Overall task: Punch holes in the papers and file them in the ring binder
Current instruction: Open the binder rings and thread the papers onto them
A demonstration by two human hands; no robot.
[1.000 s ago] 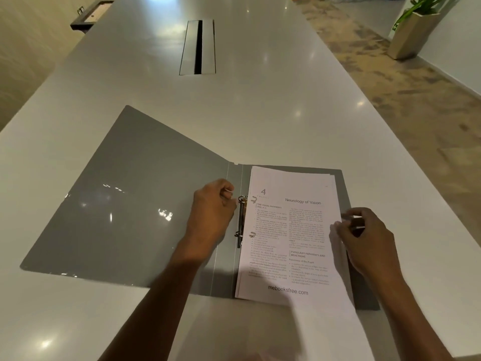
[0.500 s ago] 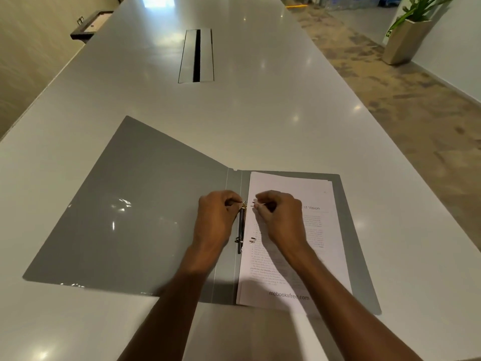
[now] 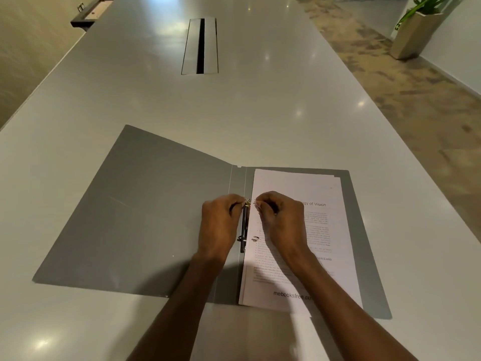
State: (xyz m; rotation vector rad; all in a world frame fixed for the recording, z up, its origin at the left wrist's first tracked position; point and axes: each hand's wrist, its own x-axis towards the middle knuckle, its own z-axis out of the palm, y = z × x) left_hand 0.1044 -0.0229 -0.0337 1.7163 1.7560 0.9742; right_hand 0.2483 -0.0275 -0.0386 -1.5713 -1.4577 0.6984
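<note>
A grey ring binder (image 3: 145, 209) lies open and flat on the white table. A stack of printed papers (image 3: 320, 246) rests on its right half, the left margin against the black ring mechanism (image 3: 244, 230). My left hand (image 3: 221, 225) pinches the left half of the upper ring. From the other side, my right hand (image 3: 282, 222) pinches the ring's right half, lying on the top sheet. The lower ring (image 3: 247, 239) stands split open, one half poking through the paper. The upper ring itself is mostly hidden by my fingertips.
A metal cable hatch (image 3: 200, 45) is set into the table further back. A dark tray-like object (image 3: 91, 13) sits at the far left table edge. A potted plant (image 3: 416, 27) stands on the floor at the far right.
My right hand left the papers' right edge and came to the upper ring, opposite my left hand. Since half a second ago both hands stay pinched there.
</note>
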